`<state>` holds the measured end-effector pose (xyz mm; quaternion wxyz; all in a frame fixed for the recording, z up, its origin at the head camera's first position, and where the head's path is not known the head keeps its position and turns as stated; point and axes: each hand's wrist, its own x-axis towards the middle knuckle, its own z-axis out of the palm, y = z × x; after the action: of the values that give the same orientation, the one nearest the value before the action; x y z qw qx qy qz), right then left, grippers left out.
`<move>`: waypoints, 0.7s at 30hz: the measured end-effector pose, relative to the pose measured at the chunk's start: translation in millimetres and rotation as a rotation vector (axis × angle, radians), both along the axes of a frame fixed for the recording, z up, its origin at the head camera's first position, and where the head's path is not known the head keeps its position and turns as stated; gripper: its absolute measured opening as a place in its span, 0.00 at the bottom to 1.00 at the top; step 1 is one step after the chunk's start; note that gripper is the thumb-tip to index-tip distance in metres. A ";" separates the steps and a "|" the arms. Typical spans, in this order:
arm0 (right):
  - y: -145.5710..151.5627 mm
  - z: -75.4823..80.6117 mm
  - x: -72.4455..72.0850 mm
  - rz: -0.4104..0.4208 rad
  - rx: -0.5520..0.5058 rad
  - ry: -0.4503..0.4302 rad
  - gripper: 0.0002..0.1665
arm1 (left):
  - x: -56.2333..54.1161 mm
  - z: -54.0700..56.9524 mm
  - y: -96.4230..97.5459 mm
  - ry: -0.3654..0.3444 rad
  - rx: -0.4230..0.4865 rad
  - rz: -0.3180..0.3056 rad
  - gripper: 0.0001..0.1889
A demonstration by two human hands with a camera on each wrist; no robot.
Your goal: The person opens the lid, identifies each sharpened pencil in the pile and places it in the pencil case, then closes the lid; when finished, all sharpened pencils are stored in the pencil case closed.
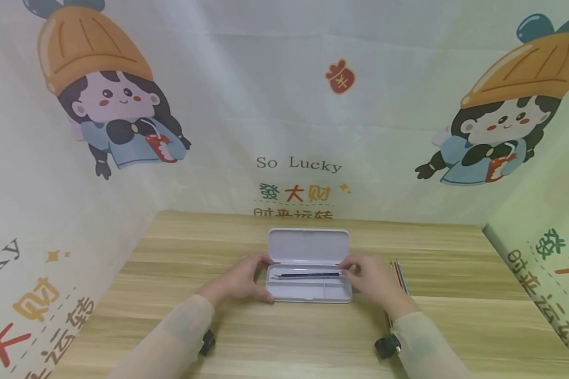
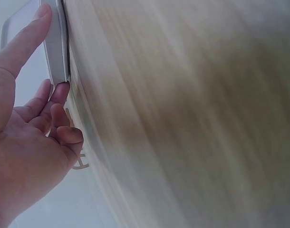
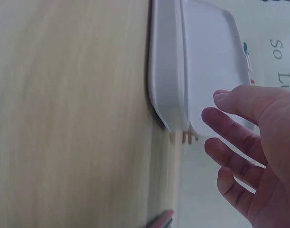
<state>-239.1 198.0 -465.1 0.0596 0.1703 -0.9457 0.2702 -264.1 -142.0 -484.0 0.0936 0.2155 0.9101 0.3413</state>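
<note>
A white pencil case point(image 1: 294, 292) lies on the table with its lid point(image 1: 308, 246) raised at the back. Inside, dark pencils point(image 1: 308, 275) lie lengthwise in the rear compartment; the front ones are bare. At the case's left end, my left hand point(image 1: 239, 279) grips it, thumb at the front corner and fingers at the back corner. My right hand point(image 1: 374, 279) hovers over the right end, near the pencil ends. In the right wrist view, its thumb and fingers point(image 3: 235, 159) are loosely bent, with nothing visible between them.
More thin pencils point(image 1: 401, 276) lie on the wooden table point(image 1: 284, 337) to the right, partly behind my right hand and forearm. A printed cloth point(image 1: 227, 131) hangs behind the table and along both sides.
</note>
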 end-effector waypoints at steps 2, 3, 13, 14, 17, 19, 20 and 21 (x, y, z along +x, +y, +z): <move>5.7 0.7 0.7 -0.010 0.006 0.026 0.07 | 0.2 0.0 0.0 0.000 0.004 -0.005 0.46; 8.1 0.5 0.8 -0.013 0.008 0.038 0.06 | 0.3 0.1 0.1 0.000 0.007 -0.008 0.46; 31.8 -2.9 4.1 -0.030 0.020 0.027 0.07 | 0.1 -1.5 -0.2 -0.005 0.007 0.004 0.45; 34.0 -2.7 4.9 -0.033 0.026 0.025 0.07 | 0.2 -1.5 -0.1 -0.008 0.007 0.008 0.45; 41.0 -2.7 7.7 -0.034 0.057 0.052 0.07 | 0.7 -1.2 -0.2 -0.016 0.008 0.014 0.45; 45.3 -3.0 9.6 -0.037 0.071 0.062 0.07 | 0.6 -1.4 -0.5 -0.019 0.009 0.016 0.45; 47.4 -3.2 10.4 -0.043 0.078 0.065 0.07 | 0.4 -1.5 -0.5 -0.017 0.010 0.014 0.45; 49.6 -3.2 11.4 -0.048 0.084 0.068 0.07 | 0.2 -1.6 -0.6 -0.016 0.011 0.012 0.45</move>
<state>-227.7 247.5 -468.3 0.0908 0.1589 -0.9575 0.2230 -263.9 -142.6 -485.5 0.0975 0.2076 0.9088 0.3484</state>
